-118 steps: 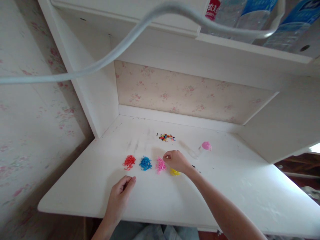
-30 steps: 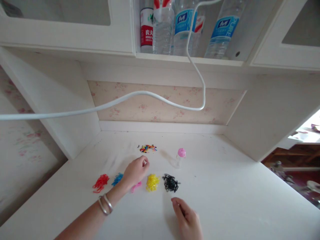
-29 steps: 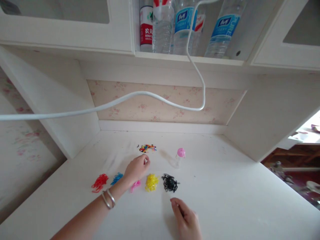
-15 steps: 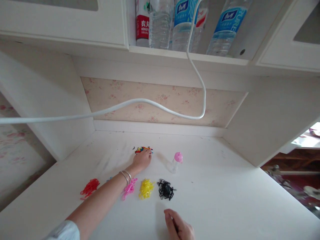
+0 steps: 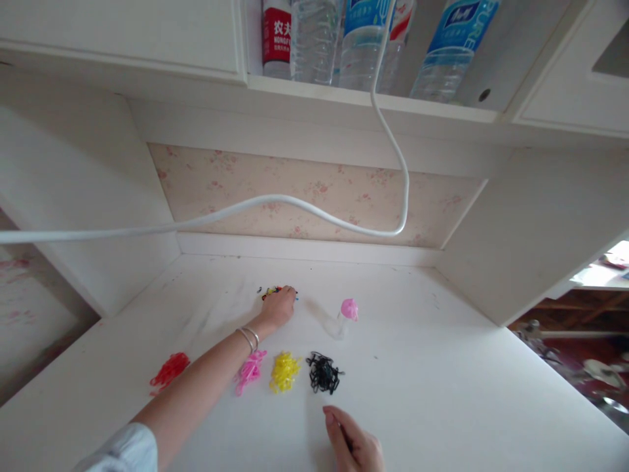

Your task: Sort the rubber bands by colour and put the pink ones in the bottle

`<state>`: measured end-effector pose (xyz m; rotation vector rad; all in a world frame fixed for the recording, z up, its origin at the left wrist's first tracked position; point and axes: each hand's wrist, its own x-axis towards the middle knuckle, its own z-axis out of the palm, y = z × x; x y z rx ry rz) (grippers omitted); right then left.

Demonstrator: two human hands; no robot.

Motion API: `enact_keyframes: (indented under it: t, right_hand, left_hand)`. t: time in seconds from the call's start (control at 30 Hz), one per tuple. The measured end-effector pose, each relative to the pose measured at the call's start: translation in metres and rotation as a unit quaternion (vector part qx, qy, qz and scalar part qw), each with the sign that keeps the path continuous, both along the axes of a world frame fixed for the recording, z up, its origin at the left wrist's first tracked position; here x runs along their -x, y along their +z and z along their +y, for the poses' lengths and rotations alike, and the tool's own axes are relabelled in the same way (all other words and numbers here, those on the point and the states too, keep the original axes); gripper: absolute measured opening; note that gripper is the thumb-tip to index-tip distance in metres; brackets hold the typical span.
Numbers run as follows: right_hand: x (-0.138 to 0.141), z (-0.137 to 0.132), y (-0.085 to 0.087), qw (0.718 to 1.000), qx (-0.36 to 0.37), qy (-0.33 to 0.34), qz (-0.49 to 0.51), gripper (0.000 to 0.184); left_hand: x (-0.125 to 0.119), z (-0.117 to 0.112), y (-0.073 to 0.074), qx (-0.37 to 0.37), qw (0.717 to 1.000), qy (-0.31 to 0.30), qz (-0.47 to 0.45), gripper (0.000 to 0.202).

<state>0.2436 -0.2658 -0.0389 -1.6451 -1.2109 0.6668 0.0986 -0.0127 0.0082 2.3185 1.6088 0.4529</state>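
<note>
1. The left hand [image 5: 278, 307] reaches far across the white worktop [image 5: 442, 393] and lies on top of a small mixed heap of many-coloured elastic bands [image 5: 272, 292]. Its fingertips are drawn together and cover the heap's right part. Whether they pinch any band cannot be told.
2. The heap lies towards the back of the worktop. Only its left edge shows, a loose scatter of tiny black, red and yellow loops.
3. The right hand [image 5: 356, 447] rests near the front edge with its fingers loosely curled, well apart from the heap. It is partly cut off by the frame, so any hold cannot be told.
4. Between the two hands runs a row of one-colour heaps of elastic bands: red [image 5: 170, 368], pink [image 5: 249, 370], yellow [image 5: 284, 370] and black [image 5: 323, 372]. The left forearm crosses this row between the red and pink heaps.
5. A small clear bottle with a pink cap [image 5: 346, 312] lies just right of the left hand.
6. Two silver bangles [image 5: 249, 337] sit on the left wrist.
7. A white cable [image 5: 295, 203] sags across the view above the worktop.
</note>
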Motion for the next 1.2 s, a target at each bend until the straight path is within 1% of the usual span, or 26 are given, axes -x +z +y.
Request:
enact_keyframes:
  t: [0.1, 0.23, 0.33, 0.5, 0.6, 0.67, 0.73, 0.87, 0.93, 1.07, 1.13, 1.2]
  right_hand:
    - [-0.001, -0.001, 0.002, 1.000, 0.005, -0.001, 0.007, 0.050]
    - [-0.002, -0.001, 0.003, 1.000, 0.009, -0.008, 0.015, 0.052]
    - [-0.002, -0.001, 0.007, 0.999, 0.009, -0.012, 0.031, 0.053]
    - [-0.002, -0.003, 0.018, 0.999, 0.012, -0.004, 0.040, 0.050]
    - [-0.002, -0.005, 0.025, 0.999, 0.028, 0.015, 0.032, 0.049]
    - [-0.001, -0.006, 0.028, 0.999, 0.031, 0.009, 0.031, 0.049]
    - [0.000, -0.007, 0.030, 0.999, 0.036, 0.003, 0.032, 0.048]
    - [-0.001, -0.008, 0.029, 0.998, 0.054, 0.029, 0.022, 0.045]
    - [-0.001, -0.007, 0.028, 0.998, 0.057, 0.032, 0.014, 0.044]
    - [0.001, -0.006, 0.026, 0.998, 0.052, 0.032, 0.005, 0.042]
    - [0.003, -0.007, 0.025, 0.998, 0.055, 0.026, 0.000, 0.041]
    - [0.004, -0.007, 0.025, 0.998, 0.063, 0.021, -0.008, 0.041]
  left_hand:
    - [0.006, 0.003, 0.008, 0.013, 0.998, -0.005, -0.064, 0.021]
    - [0.018, 0.004, 0.021, 0.051, 0.987, -0.005, -0.150, 0.026]
    - [0.029, -0.002, 0.028, 0.088, 0.975, 0.007, -0.202, 0.031]
    - [0.046, -0.018, 0.036, 0.158, 0.957, 0.016, -0.241, 0.037]
    - [0.056, -0.025, 0.040, 0.175, 0.953, 0.021, -0.247, 0.041]
    - [0.063, -0.032, 0.043, 0.168, 0.954, 0.026, -0.247, 0.043]
    - [0.071, -0.041, 0.047, 0.148, 0.958, 0.024, -0.246, 0.041]
    - [0.090, -0.073, 0.052, 0.096, 0.969, -0.003, -0.227, 0.029]
    - [0.098, -0.094, 0.050, 0.075, 0.975, -0.015, -0.208, 0.027]
    - [0.108, -0.130, 0.039, 0.045, 0.986, -0.033, -0.157, 0.024]
    - [0.111, -0.140, 0.034, 0.029, 0.991, -0.058, -0.118, 0.029]
    - [0.116, -0.143, 0.034, 0.014, 0.993, -0.076, -0.094, 0.031]
